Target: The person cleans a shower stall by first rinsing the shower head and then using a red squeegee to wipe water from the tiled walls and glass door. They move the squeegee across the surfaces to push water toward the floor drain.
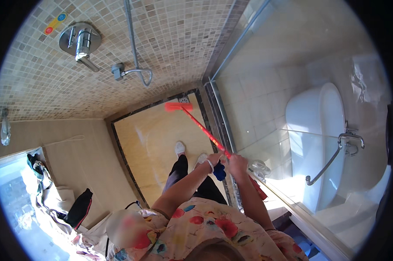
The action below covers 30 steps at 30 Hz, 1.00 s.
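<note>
Both my hands are closed around the red handle (203, 130) of a long-handled floor brush. My left hand (216, 159) grips it slightly farther down, close beside my right hand (237, 165), which holds near its upper end. The brush's wide red head (178, 107) rests at the far edge of the tan shower floor (148, 130), right by a metal floor drain (184, 100). Its bristles cannot be made out clearly. A dark blue bundle (219, 171), perhaps a cloth or glove, hangs just below my hands; what holds it is hidden.
A glass panel with a metal rail (224, 117) stands to the right, with a white bathtub (311, 130) and its tap (351, 138) beyond. On the mosaic wall are a shower valve (80, 43) and hose (133, 39). Clothes (59, 200) lie at the lower left.
</note>
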Available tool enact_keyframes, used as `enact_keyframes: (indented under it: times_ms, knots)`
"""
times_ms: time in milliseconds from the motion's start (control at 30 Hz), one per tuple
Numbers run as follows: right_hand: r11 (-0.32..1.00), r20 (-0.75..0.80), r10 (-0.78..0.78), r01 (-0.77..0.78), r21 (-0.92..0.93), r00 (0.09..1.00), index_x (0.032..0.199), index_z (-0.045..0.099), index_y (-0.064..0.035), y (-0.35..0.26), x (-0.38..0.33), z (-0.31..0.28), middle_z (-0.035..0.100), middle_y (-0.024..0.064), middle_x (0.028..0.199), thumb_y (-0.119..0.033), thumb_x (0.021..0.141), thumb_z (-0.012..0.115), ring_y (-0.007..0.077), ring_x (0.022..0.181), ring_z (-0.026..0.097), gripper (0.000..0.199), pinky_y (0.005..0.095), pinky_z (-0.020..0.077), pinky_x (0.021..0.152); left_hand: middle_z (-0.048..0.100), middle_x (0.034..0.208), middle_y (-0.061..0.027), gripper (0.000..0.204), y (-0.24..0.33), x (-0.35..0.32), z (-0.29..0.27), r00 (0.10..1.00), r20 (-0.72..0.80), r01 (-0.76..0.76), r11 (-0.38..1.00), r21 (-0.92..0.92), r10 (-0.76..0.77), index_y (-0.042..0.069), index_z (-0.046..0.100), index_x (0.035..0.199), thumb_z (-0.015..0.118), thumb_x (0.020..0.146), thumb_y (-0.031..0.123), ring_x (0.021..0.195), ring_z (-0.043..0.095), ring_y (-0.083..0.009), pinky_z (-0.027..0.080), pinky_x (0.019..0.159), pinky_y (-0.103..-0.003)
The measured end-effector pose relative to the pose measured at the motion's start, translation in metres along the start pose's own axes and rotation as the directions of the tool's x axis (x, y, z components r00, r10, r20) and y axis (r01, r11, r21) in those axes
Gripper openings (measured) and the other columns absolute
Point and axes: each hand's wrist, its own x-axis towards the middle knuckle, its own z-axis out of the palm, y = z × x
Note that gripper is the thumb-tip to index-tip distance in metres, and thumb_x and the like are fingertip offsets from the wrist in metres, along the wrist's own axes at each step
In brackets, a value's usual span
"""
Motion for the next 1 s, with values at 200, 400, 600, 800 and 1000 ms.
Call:
enact_keyframes:
  times_ms: [200,400,600,800,1000]
  knots:
    - [0.913,0.205,0.031,-0.111,0.392,0.978,0.086,0.055,-0.0029,0.024,-0.005,0.045,0.060,0.0154,0.076,-0.016,0.076,0.052,0.0269,0.063,0.060,0.018,0.0367,0.0480,0.051,0.058,0.064,-0.0064,0.034,-0.026,0.036,0.001,0.984,-0.047,-0.172,0.984,0.051,0.174,0.002,0.060,0.074,0.057,0.077,0.036,0.055,0.055,-0.0161,0.043,0.051,-0.030]
    - [0.574,0.565,-0.169,-0.385,0.723,0.808,0.084,0.043,-0.0040,0.061,-0.039,0.105,0.041,0.0021,0.048,-0.028,0.080,0.054,0.0137,0.034,0.043,0.026,0.0281,0.0374,0.032,0.061,0.080,-0.0193,0.031,-0.070,0.070,-0.022,0.913,-0.329,0.002,0.805,0.593,0.240,-0.002,0.059,0.086,0.054,0.073,0.025,0.079,0.060,-0.0283,0.047,0.069,-0.038]
    - [0.345,0.613,-0.348,-0.512,0.787,0.709,0.081,0.041,-0.0103,0.048,-0.023,0.148,0.040,-0.0008,0.048,-0.031,0.084,0.051,0.0096,0.033,0.038,0.023,0.0253,0.0321,0.029,0.058,0.089,-0.0234,0.039,-0.075,0.080,-0.045,0.787,-0.503,0.155,0.674,0.723,0.358,-0.001,0.055,0.094,0.053,0.073,0.032,0.089,0.056,-0.0340,0.044,0.077,-0.042]
    - [0.201,0.644,-0.304,-0.614,0.763,0.702,0.081,0.040,-0.0121,0.025,-0.034,0.132,0.038,-0.0015,0.048,-0.033,0.084,0.051,0.0093,0.033,0.037,0.024,0.0242,0.0324,0.029,0.058,0.090,-0.0246,0.040,-0.060,0.059,-0.049,0.837,-0.437,0.125,0.661,0.740,0.330,-0.001,0.054,0.095,0.052,0.073,0.033,0.090,0.055,-0.0363,0.043,0.079,-0.042]
    - [0.157,0.635,-0.333,-0.623,0.766,0.697,0.078,0.038,-0.0130,0.017,-0.025,0.129,0.038,-0.0020,0.049,-0.033,0.084,0.049,0.0093,0.032,0.036,0.024,0.0245,0.0321,0.030,0.058,0.087,-0.0241,0.040,-0.051,0.064,-0.053,0.837,-0.428,0.094,0.681,0.726,0.341,-0.001,0.054,0.092,0.055,0.073,0.034,0.088,0.055,-0.0360,0.043,0.078,-0.042]
